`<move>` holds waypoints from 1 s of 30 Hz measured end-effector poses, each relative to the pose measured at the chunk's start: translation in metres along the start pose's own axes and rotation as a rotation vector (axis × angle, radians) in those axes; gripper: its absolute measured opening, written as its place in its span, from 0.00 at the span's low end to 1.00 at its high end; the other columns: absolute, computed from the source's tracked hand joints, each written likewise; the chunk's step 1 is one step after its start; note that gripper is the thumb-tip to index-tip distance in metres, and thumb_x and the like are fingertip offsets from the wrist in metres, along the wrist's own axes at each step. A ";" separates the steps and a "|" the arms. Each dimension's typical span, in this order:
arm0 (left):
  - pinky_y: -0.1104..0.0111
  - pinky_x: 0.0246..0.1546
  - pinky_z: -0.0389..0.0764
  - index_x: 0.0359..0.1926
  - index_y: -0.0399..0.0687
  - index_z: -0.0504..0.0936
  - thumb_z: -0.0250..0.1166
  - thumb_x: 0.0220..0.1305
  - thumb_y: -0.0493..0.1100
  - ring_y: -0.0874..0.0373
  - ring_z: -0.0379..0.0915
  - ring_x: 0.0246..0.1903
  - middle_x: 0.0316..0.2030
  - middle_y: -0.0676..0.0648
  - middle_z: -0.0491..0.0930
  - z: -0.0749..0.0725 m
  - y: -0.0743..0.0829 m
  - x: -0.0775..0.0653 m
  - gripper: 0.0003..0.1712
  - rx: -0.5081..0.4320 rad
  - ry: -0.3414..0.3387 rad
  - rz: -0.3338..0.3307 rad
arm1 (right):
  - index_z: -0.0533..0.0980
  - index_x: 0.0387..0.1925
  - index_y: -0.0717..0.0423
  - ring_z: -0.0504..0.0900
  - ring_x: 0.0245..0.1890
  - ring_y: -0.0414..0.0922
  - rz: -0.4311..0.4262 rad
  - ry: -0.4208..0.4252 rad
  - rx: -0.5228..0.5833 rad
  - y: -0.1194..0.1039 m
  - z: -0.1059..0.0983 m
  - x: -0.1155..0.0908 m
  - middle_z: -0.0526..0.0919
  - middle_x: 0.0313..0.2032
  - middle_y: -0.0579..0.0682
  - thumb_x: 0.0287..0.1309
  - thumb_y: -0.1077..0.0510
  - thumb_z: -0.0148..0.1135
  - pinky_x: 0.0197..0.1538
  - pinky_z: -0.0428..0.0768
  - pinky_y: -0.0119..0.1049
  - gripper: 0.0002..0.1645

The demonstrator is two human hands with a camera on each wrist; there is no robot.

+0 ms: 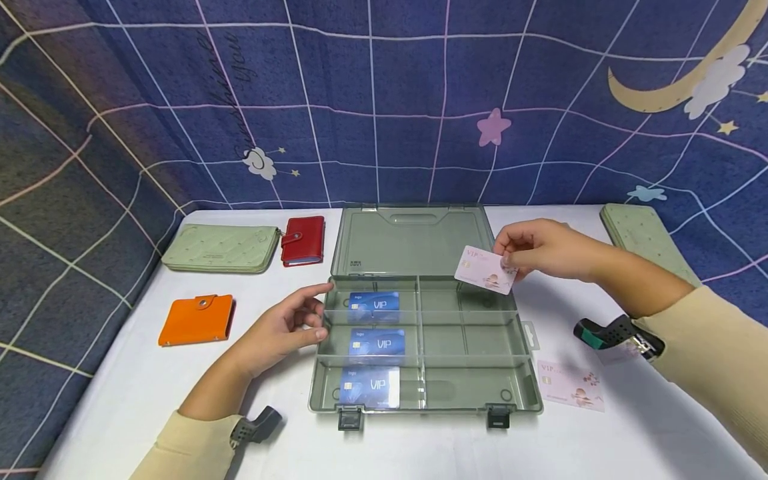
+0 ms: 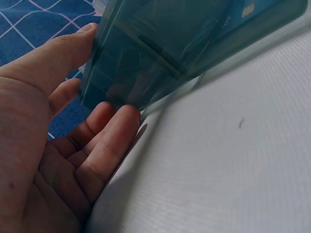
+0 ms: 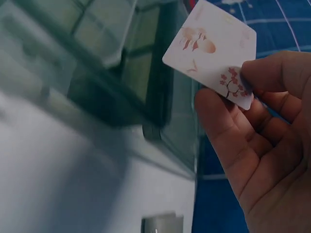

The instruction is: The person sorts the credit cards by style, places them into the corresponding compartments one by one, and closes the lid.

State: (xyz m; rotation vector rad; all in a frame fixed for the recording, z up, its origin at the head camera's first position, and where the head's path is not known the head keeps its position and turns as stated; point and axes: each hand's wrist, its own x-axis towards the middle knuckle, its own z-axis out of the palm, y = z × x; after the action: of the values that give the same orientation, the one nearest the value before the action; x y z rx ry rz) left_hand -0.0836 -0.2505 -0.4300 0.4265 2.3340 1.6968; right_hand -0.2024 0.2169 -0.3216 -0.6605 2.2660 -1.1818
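A grey-green clear plastic compartment box (image 1: 443,393) stands with its lid (image 1: 414,240) tipped back. Blue VIP cards lie in its left compartments: rear (image 1: 375,305), middle (image 1: 377,343) and front (image 1: 367,388). My left hand (image 1: 279,335) touches the box's left side with its fingertips. In the left wrist view the thumb (image 2: 68,53) and fingers meet the box wall. Over the rear right compartment, my right hand (image 1: 549,250) pinches a pink VIP card (image 1: 480,268) by its edge, between thumb and fingers. The right wrist view shows this pink card (image 3: 214,43) tilted above the box.
Another pink card (image 1: 570,385) lies right of the box, with one more partly hidden under the right wrist's strap. An orange wallet (image 1: 195,321), a red card holder (image 1: 303,240) and a green wallet (image 1: 219,248) lie left. A second green wallet (image 1: 645,237) lies at the right.
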 end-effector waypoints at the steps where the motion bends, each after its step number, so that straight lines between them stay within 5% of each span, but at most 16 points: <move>1: 0.73 0.49 0.82 0.79 0.47 0.68 0.74 0.67 0.33 0.52 0.78 0.47 0.51 0.38 0.74 0.000 0.000 0.000 0.42 0.000 0.000 0.000 | 0.79 0.44 0.65 0.86 0.39 0.48 -0.002 -0.007 -0.009 -0.002 0.003 0.003 0.87 0.41 0.57 0.69 0.70 0.60 0.42 0.88 0.44 0.05; 15: 0.73 0.48 0.83 0.78 0.45 0.68 0.75 0.65 0.32 0.52 0.78 0.47 0.51 0.38 0.74 0.000 -0.002 0.000 0.44 -0.015 0.005 0.013 | 0.85 0.43 0.56 0.85 0.35 0.45 -0.097 -0.133 -0.201 -0.003 0.036 0.019 0.87 0.33 0.46 0.69 0.67 0.65 0.39 0.85 0.37 0.07; 30: 0.73 0.48 0.82 0.78 0.45 0.68 0.74 0.66 0.31 0.52 0.77 0.47 0.51 0.38 0.74 0.002 0.001 0.001 0.43 -0.011 0.006 0.005 | 0.87 0.45 0.55 0.85 0.34 0.45 -0.067 -0.194 -0.265 0.001 0.042 0.024 0.89 0.35 0.44 0.70 0.67 0.64 0.39 0.84 0.38 0.09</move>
State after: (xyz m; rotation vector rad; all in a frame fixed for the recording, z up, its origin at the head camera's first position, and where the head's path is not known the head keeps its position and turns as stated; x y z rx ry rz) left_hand -0.0839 -0.2482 -0.4293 0.4264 2.3282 1.7150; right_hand -0.1947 0.1769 -0.3487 -0.9163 2.2674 -0.8127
